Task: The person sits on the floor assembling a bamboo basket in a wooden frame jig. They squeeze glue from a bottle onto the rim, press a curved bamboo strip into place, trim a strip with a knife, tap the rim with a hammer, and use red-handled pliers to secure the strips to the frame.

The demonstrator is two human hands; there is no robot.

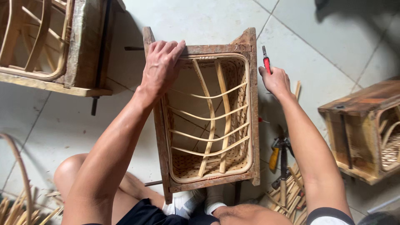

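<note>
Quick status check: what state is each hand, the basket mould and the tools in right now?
left hand: flat on the wooden mould's top corner
right hand: closed on the red-handled tool
wooden mould: open side facing the camera
woven basket: seated inside the mould
yellow-handled tool: lying on floor, untouched

Bare arms, bare knees. Dark shorts [141,214], white socks [183,203]. Short dark sleeve [329,212] edged in white.
</note>
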